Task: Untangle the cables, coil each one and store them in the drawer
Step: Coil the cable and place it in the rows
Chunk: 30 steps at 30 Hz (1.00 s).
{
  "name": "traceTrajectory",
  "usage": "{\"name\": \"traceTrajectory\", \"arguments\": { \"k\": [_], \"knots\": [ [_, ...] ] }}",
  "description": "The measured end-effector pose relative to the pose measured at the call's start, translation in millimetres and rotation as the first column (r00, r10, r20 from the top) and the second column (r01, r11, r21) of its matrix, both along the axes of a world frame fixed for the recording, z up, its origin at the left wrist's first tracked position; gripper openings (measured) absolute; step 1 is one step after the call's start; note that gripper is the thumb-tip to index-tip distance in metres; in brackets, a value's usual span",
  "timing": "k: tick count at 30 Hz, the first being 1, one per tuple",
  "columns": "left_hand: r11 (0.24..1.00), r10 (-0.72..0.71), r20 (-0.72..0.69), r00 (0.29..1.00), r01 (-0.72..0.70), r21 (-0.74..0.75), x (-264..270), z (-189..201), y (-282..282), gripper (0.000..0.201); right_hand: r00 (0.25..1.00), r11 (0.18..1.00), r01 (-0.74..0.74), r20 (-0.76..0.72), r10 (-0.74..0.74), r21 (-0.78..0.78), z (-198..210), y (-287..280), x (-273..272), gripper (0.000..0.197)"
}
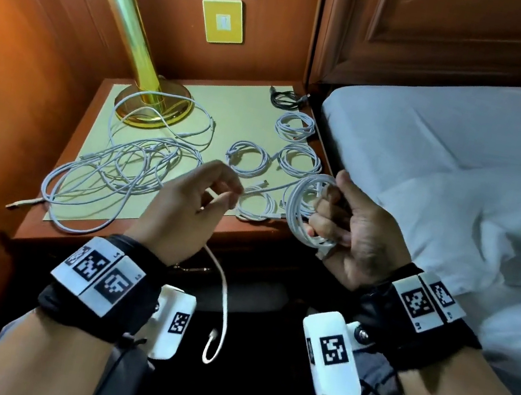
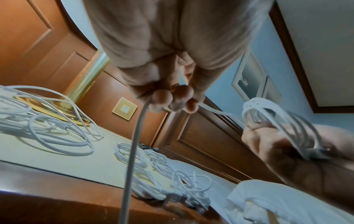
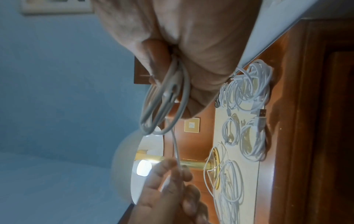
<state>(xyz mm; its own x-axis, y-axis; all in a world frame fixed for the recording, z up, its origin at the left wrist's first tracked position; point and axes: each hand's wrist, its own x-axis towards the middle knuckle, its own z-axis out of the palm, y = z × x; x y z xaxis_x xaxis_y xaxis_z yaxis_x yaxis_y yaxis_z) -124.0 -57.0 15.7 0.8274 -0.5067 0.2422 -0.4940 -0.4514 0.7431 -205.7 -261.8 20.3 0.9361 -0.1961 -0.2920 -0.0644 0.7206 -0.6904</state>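
Observation:
My right hand [image 1: 335,217] grips a half-wound coil of white cable [image 1: 302,208] above the nightstand's front right corner; the same coil [image 3: 162,103] hangs from my curled fingers in the right wrist view. My left hand [image 1: 217,196] pinches the free stretch of this cable [image 2: 134,144], whose tail [image 1: 221,312] hangs below the nightstand edge with its plug. A loose tangle of white cables [image 1: 117,172] lies on the left of the nightstand top [image 1: 225,111]. Several finished white coils [image 1: 248,158] lie on the right side. No drawer shows open.
A brass lamp base [image 1: 153,108] stands at the back left, with cable looped around it. A dark coiled cable [image 1: 285,99] lies at the back right corner. The bed [image 1: 467,164] with white sheets is close on the right. Wood panelling backs the nightstand.

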Motion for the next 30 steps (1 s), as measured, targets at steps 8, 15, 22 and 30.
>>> {"name": "traceTrajectory", "arguments": {
  "k": [8,15,22,30],
  "knots": [
    [0.981,0.044,0.092,0.995,-0.06,0.182,-18,-7,3,0.028,0.976,0.981,0.195,0.094,-0.196,0.018,3,1,-4,0.034],
    [0.948,-0.157,0.067,0.985,0.132,0.288,-50,-19,-14,0.022,0.937,0.673,0.344,0.197,-0.288,-0.654,-8,7,-10,0.028],
    [0.977,-0.091,0.197,0.976,0.049,0.208,-45,-9,-7,0.018,0.967,0.435,0.237,0.168,-0.193,-0.869,-16,14,-12,0.031],
    [0.946,-0.068,0.157,0.985,0.014,0.323,-47,-15,-5,0.014,0.95,0.639,0.26,0.072,-0.305,-0.724,-24,0,-1,0.033]
  ]
}}
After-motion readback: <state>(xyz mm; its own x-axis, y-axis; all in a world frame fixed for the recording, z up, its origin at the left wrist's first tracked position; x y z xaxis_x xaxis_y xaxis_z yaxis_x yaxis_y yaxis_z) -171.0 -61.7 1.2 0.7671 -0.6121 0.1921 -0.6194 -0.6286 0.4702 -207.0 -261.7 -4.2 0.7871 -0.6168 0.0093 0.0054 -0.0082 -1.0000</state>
